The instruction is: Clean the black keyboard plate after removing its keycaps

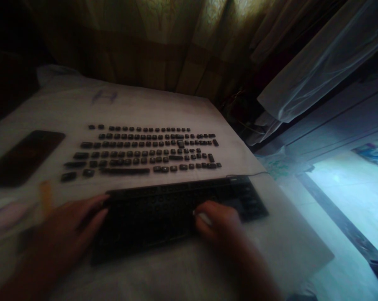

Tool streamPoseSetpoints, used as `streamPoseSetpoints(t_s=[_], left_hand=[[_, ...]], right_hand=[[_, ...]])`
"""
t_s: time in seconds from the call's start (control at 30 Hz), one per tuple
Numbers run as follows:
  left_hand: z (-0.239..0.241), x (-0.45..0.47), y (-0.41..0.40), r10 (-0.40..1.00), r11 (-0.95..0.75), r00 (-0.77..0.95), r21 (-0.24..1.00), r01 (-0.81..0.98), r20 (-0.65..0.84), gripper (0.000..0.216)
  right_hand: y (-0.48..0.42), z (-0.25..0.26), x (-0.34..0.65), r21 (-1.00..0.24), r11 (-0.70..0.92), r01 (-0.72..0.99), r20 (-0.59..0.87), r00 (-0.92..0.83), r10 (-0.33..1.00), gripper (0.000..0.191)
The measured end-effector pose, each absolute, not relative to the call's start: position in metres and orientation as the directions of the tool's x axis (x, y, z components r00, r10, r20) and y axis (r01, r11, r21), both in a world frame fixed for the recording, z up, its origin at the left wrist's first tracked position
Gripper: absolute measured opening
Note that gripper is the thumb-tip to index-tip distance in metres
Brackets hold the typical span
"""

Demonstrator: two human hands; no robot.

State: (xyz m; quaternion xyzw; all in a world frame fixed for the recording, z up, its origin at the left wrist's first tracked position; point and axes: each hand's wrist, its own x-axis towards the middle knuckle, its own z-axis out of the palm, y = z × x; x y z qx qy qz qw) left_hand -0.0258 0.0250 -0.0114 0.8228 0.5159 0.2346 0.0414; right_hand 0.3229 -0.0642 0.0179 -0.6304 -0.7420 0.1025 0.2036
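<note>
Nearest, at 7 o'clock in the view, the left hand [66,234] lies spread and loose, its fingertips resting on the left end of the keyboard [163,209]. It steadies the end rather than closing round it, and holds nothing. At 5 o'clock the right hand [222,228] sits on the keyboard's right half, fingers curled tight over a small white piece [204,218] pressed to the deck. The blur hides what the piece is. The keyboard itself is a black frame lying flat across the middle of the view between the two hands, its near edge dipping toward 7 o'clock. Its deck looks dark and bare, though the dim light leaves this unsure. A thin cable [250,174] leaves its far right corner toward 3 o'clock. Just beside the left hand, at 9 o'clock, an orange stub [45,195] shows, too blurred to name. Beyond the keyboard, toward 12 o'clock, loose keycaps [145,150] lie in rows on the white table [182,110], apart from the frame. A dark phone [24,156] lies flat at 9 o'clock of the keycaps, well apart from them. Farthest off, a curtain [176,46] hangs at 12 o'clock and a clear plastic sheet [317,62] at 2 o'clock.
</note>
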Motion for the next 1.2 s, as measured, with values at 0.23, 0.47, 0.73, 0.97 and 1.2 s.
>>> streamPoseSetpoints(t_s=[0.23,0.47,0.73,0.97,1.2], left_hand=[[-0.020,-0.031,0.025,0.877,-0.453,0.349,0.327,0.829,0.331,0.047],[-0.022,-0.034,0.026,0.900,-0.415,0.322,0.349,0.840,0.294,0.046],[-0.021,-0.033,0.026,0.869,-0.461,0.357,0.300,0.835,0.342,0.043],[-0.026,-0.037,0.026,0.867,-0.470,0.367,0.305,0.828,0.337,0.044],[-0.027,-0.037,0.026,0.888,-0.436,0.342,0.333,0.836,0.306,0.049]], right_hand=[[-0.064,0.018,0.329,-0.521,0.177,0.835,0.246,-0.051,0.968,0.016],[-0.062,0.019,0.339,-0.498,0.133,0.857,0.321,0.040,0.946,0.017],[-0.065,0.015,0.336,-0.491,0.115,0.863,0.246,0.011,0.969,0.015],[-0.067,0.020,0.339,-0.537,0.106,0.837,0.183,-0.007,0.983,0.016],[-0.067,0.026,0.345,-0.644,0.034,0.764,0.310,0.220,0.925,0.014]])
